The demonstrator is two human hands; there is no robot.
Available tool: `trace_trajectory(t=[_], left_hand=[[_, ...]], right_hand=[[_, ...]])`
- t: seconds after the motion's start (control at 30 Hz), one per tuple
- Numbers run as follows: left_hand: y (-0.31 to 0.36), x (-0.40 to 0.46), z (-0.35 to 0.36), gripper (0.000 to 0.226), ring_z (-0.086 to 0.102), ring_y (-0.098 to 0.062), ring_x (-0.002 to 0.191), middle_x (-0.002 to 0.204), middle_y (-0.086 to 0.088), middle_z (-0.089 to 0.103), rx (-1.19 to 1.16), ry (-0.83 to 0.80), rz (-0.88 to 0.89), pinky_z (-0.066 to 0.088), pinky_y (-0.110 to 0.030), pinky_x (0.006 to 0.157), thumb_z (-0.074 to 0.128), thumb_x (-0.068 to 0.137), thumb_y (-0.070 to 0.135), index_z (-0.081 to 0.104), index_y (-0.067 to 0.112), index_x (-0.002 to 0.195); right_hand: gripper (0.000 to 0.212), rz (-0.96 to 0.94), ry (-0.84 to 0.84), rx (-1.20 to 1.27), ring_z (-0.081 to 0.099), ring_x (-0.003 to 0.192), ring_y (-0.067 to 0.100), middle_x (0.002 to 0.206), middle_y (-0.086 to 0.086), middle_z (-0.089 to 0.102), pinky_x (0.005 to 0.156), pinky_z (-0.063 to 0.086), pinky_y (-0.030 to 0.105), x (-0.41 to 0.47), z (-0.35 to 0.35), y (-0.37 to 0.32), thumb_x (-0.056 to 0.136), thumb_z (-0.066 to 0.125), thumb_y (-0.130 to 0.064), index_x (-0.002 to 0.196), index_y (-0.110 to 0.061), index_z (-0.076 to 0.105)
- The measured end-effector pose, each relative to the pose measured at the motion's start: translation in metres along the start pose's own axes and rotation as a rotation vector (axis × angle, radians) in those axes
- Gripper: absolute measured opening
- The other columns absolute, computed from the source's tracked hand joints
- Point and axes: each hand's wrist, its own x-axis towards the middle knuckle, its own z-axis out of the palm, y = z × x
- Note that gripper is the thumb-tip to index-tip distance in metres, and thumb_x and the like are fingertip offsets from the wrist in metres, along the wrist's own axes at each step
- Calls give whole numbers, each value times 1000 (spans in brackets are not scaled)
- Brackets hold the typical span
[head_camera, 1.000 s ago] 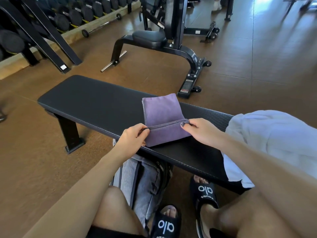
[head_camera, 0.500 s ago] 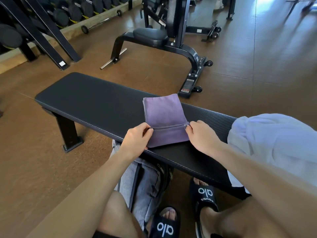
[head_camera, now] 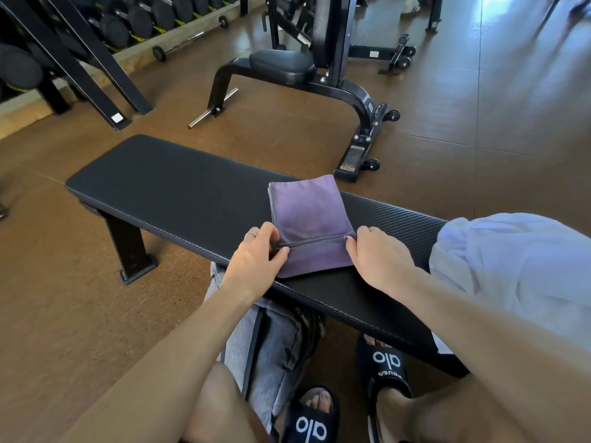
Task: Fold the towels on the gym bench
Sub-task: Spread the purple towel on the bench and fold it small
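Note:
A purple towel (head_camera: 307,215) lies folded into a small rectangle in the middle of the black gym bench (head_camera: 179,193). A stitched hem runs across its near part. My left hand (head_camera: 256,260) pinches the left end of that hem. My right hand (head_camera: 377,260) pinches the right end of the same hem. A crumpled white towel (head_camera: 511,270) is heaped on the right end of the bench, beside my right forearm.
A grey bag (head_camera: 271,353) stands on the floor under the bench between my legs. My feet wear black slides (head_camera: 387,366). Behind the bench stands a black adjustable weight bench (head_camera: 319,78). A dumbbell rack (head_camera: 80,43) and a barbell (head_camera: 188,39) fill the far left.
Both hands stay on the hem's ends, and the hem has shifted slightly along the towel. The view has drifted a little.

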Motion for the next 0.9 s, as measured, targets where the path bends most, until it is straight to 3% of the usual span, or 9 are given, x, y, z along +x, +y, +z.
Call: trace_trajectory(t=[0.07, 0.17, 0.23, 0.33, 0.47, 0.57, 0.67, 0.77, 0.9], left_hand=[[5, -1, -5, 17, 55, -18, 77, 101, 5, 46, 94, 14, 35, 51, -36, 67, 60, 99, 30, 47, 22, 105], [10, 2, -6, 17, 55, -24, 80, 110, 2, 43, 241, 21, 217, 48, -37, 63, 59, 97, 16, 51, 22, 110], [7, 9, -1, 29, 54, -29, 83, 107, -4, 52, 358, 3, 417, 45, -37, 64, 65, 82, -3, 60, 17, 103], [0, 14, 3, 38, 57, -29, 85, 102, -3, 61, 418, -26, 575, 47, -35, 74, 68, 67, -9, 64, 17, 94], [-5, 10, 3, 36, 59, -27, 86, 107, 1, 65, 327, -44, 499, 50, -35, 72, 58, 80, -9, 65, 17, 104], [-5, 7, 0, 30, 59, -25, 97, 116, 4, 65, 222, -97, 398, 51, -39, 80, 49, 94, 0, 65, 17, 114], [-2, 3, -9, 34, 58, -21, 105, 117, 5, 66, 196, -157, 355, 48, -34, 90, 50, 88, 13, 63, 19, 119], [-3, -1, -15, 52, 58, -20, 110, 121, 4, 65, 221, -207, 355, 47, -34, 97, 53, 75, 30, 59, 21, 126], [-8, -1, -16, 55, 58, -23, 106, 118, 2, 63, 268, -215, 347, 49, -36, 89, 64, 70, 22, 54, 19, 125]], right_hand=[[27, 56, 67, 82, 64, 86, 21, 108, 6, 58, 63, 44, 28, 2, 2, -1, 106, 38, -33, 123, -14, 45], [21, -101, 185, 37, 53, 78, 20, 105, 8, 51, 63, 36, 28, 5, 2, -1, 97, 55, -16, 115, -13, 44], [31, -238, 230, -63, 47, 75, 20, 100, 9, 52, 65, 37, 31, 5, 2, -2, 82, 70, -5, 105, -13, 52], [28, -296, 223, -162, 57, 87, 25, 102, 8, 60, 76, 46, 36, 7, 4, -3, 75, 77, -7, 100, -12, 66], [24, -322, 180, -132, 59, 102, 22, 115, 2, 63, 93, 43, 34, 6, -4, 1, 91, 60, -19, 114, -16, 65], [33, -334, 115, -68, 57, 103, 18, 118, -3, 59, 98, 42, 32, 4, -10, 6, 88, 55, -28, 119, -20, 60], [45, -345, 51, -64, 56, 104, 17, 121, -4, 56, 98, 42, 31, 0, -12, 8, 80, 62, -34, 123, -22, 55], [46, -348, 42, -53, 56, 102, 16, 120, -4, 55, 96, 42, 29, 0, -10, 11, 78, 65, -30, 121, -22, 53], [32, -343, 95, -2, 60, 97, 17, 113, -4, 62, 95, 41, 30, 2, -9, 12, 84, 59, -27, 116, -22, 59]])
